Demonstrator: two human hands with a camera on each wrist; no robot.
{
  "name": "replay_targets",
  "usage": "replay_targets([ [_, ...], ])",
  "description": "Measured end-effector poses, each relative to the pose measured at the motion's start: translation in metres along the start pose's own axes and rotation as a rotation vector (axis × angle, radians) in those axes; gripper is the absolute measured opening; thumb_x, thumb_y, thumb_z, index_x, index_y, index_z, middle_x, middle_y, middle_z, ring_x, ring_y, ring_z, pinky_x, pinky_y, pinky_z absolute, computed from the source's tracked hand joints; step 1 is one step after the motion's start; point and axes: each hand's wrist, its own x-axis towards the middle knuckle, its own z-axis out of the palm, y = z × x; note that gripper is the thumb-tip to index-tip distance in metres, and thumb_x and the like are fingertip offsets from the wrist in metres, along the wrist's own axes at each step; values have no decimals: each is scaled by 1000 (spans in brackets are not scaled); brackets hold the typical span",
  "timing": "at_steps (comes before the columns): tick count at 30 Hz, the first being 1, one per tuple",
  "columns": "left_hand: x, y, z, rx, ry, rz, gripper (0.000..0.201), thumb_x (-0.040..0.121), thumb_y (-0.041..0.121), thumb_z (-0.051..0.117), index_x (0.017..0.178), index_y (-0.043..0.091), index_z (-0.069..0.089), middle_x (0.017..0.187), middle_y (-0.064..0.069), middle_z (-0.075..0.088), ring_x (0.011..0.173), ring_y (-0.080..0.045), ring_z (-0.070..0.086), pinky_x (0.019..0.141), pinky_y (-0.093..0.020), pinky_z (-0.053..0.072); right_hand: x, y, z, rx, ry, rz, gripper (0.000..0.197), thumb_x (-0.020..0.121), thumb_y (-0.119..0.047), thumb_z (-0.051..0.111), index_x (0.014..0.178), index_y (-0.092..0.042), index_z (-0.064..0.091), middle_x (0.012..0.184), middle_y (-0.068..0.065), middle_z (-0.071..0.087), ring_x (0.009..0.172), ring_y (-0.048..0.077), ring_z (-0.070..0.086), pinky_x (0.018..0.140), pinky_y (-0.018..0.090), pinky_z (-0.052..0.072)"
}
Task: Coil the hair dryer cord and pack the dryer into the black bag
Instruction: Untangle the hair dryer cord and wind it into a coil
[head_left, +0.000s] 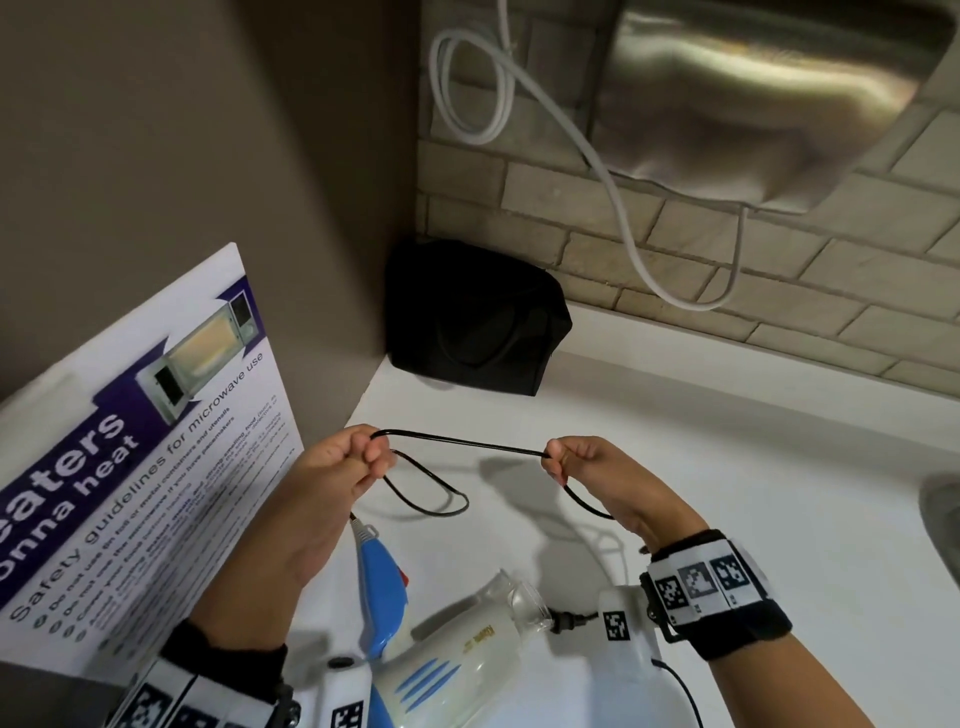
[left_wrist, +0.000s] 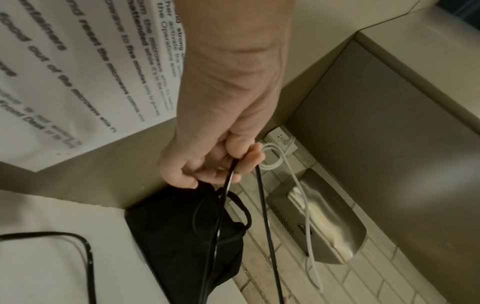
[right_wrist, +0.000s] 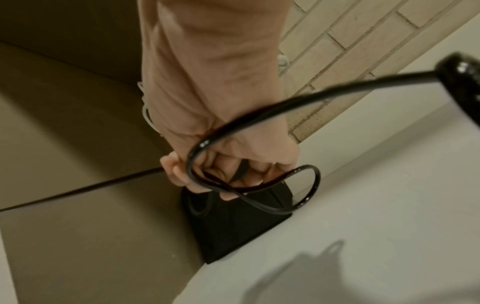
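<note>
A white and blue hair dryer (head_left: 447, 670) lies on the white counter (head_left: 727, 467) near me. Its thin black cord (head_left: 467, 444) stretches between my hands above the counter. My left hand (head_left: 358, 462) (left_wrist: 221, 164) pinches the cord with a small loop hanging below it. My right hand (head_left: 566, 460) (right_wrist: 228, 174) grips the other end of the span, and the cord trails back over my wrist toward the dryer. The black bag (head_left: 472, 322) (left_wrist: 187, 236) (right_wrist: 233, 222) stands in the back corner, beyond both hands.
A white poster (head_left: 130, 467) about microwave use leans on the left wall. A steel wall unit (head_left: 753, 93) hangs above the counter at the right, with a white cable (head_left: 597, 156) looping down from it. A sink edge (head_left: 940, 509) shows at the far right.
</note>
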Motion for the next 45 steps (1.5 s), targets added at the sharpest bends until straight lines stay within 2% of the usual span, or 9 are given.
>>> replay_targets([
  [11, 5, -15, -15, -44, 43, -103, 44, 88, -16, 19, 64, 15, 39, 60, 3, 47, 81, -16, 50, 83, -29, 35, 33, 49, -3, -158, 108, 188, 46, 101, -23, 39, 55, -21, 48, 58, -12, 50, 66, 9, 45, 82, 24, 35],
  [17, 11, -34, -20, 62, 25, -147, 43, 94, -7, 24, 66, 15, 46, 59, 8, 55, 79, -18, 47, 75, -29, 34, 42, 61, -2, -529, 154, 369, 45, 98, -34, 37, 57, -23, 50, 78, -1, 66, 81, 20, 56, 90, 38, 37],
  [21, 13, -52, -21, 614, 100, -105, 35, 92, 27, 36, 84, 20, 69, 85, 1, 73, 89, -19, 63, 85, -31, 44, 34, 47, -7, -754, 241, 390, 43, 97, -33, 33, 59, -23, 51, 81, -5, 64, 92, 18, 58, 79, 35, 25],
  [23, 10, -54, -11, 1014, 89, -58, 40, 90, 23, 34, 114, 14, 66, 111, -4, 71, 104, -23, 62, 90, -32, 45, 26, 37, -8, -823, 277, 334, 45, 96, -36, 34, 57, -26, 55, 80, -8, 67, 95, 17, 56, 81, 36, 25],
  [26, 4, -46, 23, 1115, 13, 209, 53, 89, 35, 28, 128, 12, 58, 120, -8, 68, 110, -29, 62, 95, -40, 46, 13, 16, -3, -884, 328, 199, 44, 97, -38, 35, 61, -30, 60, 78, -9, 69, 94, 14, 55, 82, 36, 25],
  [30, -3, -26, 78, 1175, -248, 354, 59, 92, 54, 23, 142, 26, 35, 146, 10, 41, 139, -13, 29, 117, -37, 15, -6, -18, 12, -882, 353, 4, 41, 98, -40, 40, 63, -32, 59, 71, -12, 64, 97, 12, 52, 83, 34, 24],
  [33, 0, -16, 93, 1126, -271, 421, 40, 96, 40, 36, 127, 21, 51, 126, 5, 57, 122, -13, 47, 111, -28, 26, -20, -37, 22, -808, 339, -179, 28, 96, -40, 47, 78, -30, 66, 69, -18, 59, 98, 10, 52, 86, 32, 27],
  [38, 4, -7, 74, 699, -172, 370, 25, 95, 7, 45, 85, 16, 66, 66, 7, 55, 61, -7, 51, 63, -20, 41, -38, -50, 10, -141, 505, -318, 28, 95, -36, 48, 120, -25, 52, 115, -5, 57, 106, -5, 52, 83, 6, 38],
  [45, 6, -6, 66, 522, -124, 330, 29, 97, 10, 45, 77, 20, 64, 60, 3, 57, 65, -13, 56, 68, -17, 43, -50, -33, 19, -23, 19, -74, 52, 92, -60, 20, 134, -40, 44, 119, -27, 61, 119, -7, 47, 95, 21, 36],
])
